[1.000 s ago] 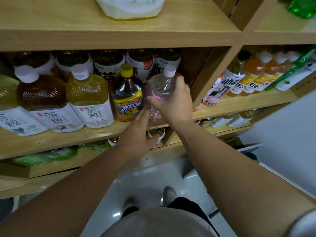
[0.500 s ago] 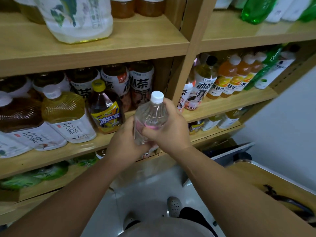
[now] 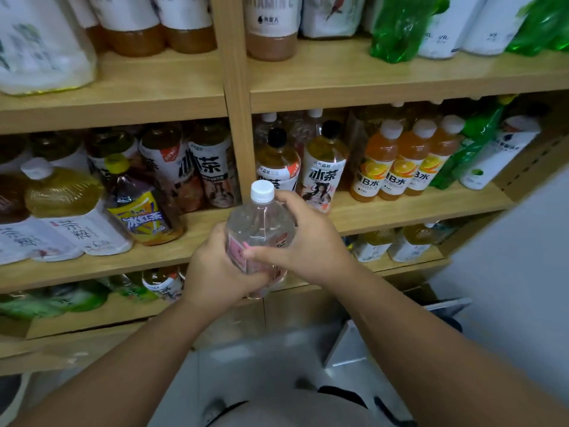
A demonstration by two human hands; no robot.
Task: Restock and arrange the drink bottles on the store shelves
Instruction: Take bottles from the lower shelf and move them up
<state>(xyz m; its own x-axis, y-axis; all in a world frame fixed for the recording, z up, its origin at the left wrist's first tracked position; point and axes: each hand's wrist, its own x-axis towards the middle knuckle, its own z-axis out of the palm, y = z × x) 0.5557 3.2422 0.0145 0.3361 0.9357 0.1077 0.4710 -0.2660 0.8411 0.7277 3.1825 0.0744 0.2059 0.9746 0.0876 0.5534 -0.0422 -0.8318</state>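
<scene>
The person holds a clear bottle [image 3: 261, 223] in both hands, in front of the shelves and not resting on any board. The left hand [image 3: 212, 275] takes the lower part, with the fingers curled around it from the left and from below. The right hand [image 3: 311, 241] grips it from the right: the fingers go behind the shoulder of the bottle and the thumb [image 3: 261, 252] lies across the front, touching the pink label [image 3: 235, 249]. The bottle leans a little to the left at its base, and its white cap [image 3: 262, 190] stands above both hands, closed. Directly behind the grip is the wooden post [image 3: 235, 118] that divides the shelves. To the left of the grip, on the middle board [image 3: 409, 208], stands an iced tea bottle [image 3: 144, 214] with a yellow cap, and farther left are big yellow tea bottles [image 3: 64, 195] with white caps. Behind the right hand, just to the right of the post, stand two black-capped bottles [image 3: 324, 167]. Farther right there are three orange bottles [image 3: 374, 167] in a tight row, then green bottles [image 3: 474, 149] leaning to the right. Below the grip a lower board [image 3: 397, 263] carries more bottles, partly hidden by the arms, and under the arms the pale floor [image 3: 261, 355] shows.
</scene>
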